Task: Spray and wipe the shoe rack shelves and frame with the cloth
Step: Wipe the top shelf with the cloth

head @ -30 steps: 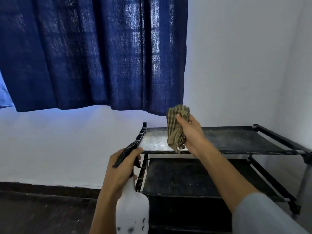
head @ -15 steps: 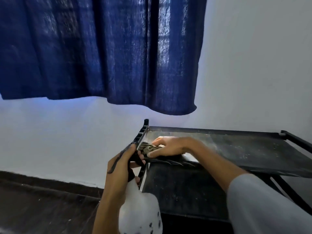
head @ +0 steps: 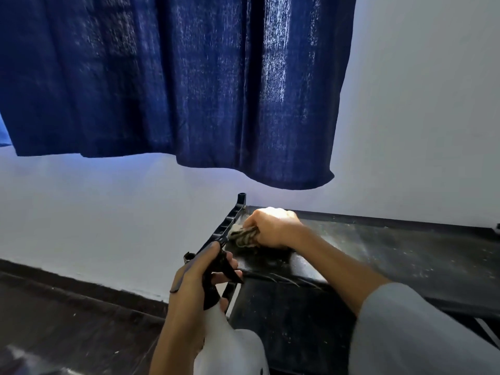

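The black shoe rack (head: 405,255) stands against the white wall, its dusty top shelf streaked with white specks. My right hand (head: 273,227) grips a bunched checked cloth (head: 243,235) and presses it on the top shelf's far left corner, beside the ribbed black side rail (head: 227,226). My left hand (head: 194,282) holds a white spray bottle (head: 230,350) by its black trigger head (head: 216,274), just in front of the rack's left front corner. A lower shelf (head: 292,318) shows under the top one.
A dark blue curtain (head: 173,77) hangs over the wall above the rack, its hem well above my hands. A dark skirting strip (head: 81,288) and dark floor (head: 67,334) lie to the left of the rack.
My right hand brought the cloth down from above the shelf onto it, then slid it back toward the far left corner. The left hand with the bottle stayed by the rack's front corner.
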`<state>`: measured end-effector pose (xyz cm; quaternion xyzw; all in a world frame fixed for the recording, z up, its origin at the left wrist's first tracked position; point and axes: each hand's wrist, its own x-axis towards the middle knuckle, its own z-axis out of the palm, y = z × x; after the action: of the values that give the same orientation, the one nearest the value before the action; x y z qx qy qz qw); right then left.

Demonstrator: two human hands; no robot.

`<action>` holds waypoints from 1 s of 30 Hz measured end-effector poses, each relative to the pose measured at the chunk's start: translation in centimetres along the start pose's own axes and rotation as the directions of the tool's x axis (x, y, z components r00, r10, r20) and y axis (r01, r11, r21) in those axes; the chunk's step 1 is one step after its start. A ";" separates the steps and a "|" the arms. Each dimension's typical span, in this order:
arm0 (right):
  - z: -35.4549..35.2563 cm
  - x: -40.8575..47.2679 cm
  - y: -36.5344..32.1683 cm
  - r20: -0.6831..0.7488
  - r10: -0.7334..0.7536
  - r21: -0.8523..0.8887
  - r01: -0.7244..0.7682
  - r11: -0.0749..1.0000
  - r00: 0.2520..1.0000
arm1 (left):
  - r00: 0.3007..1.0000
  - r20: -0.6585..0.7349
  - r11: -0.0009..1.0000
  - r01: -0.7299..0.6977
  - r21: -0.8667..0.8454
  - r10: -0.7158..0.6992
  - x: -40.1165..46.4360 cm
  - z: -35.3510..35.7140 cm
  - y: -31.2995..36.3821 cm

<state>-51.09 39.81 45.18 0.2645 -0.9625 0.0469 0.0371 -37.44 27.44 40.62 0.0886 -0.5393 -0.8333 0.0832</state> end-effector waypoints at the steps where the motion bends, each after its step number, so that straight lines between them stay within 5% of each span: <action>1: -0.4 -0.6 0.0 0.041 -0.057 0.012 0.057 0.998 0.998 | 1.000 -0.005 1.000 0.002 -0.018 -0.003 0.0 0.2 0.0; 6: -1.5 -3.5 0.1 0.092 -0.226 0.171 0.208 0.963 0.970 | 0.999 -0.033 0.998 -0.005 -0.060 0.003 0.4 0.7 0.1; 15: -0.5 1.7 -0.9 -0.135 0.082 -0.096 -0.095 0.991 0.987 | 0.997 -0.075 1.000 0.007 -0.025 -0.009 0.5 0.8 -0.4; 24: -1.7 -3.9 0.2 0.120 -0.202 0.241 0.169 0.956 0.972 | 0.998 -0.055 1.000 0.001 -0.002 -0.001 0.2 0.1 -0.5; 30: -0.6 -0.3 0.4 -0.046 0.019 0.024 -0.018 1.000 0.999 | 0.998 -0.064 1.000 -0.016 0.009 0.016 0.2 0.1 -0.6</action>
<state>-51.06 40.36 45.68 0.2550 -0.9631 0.0649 0.0558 -37.73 27.74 40.12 0.1115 -0.5406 -0.8270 0.1068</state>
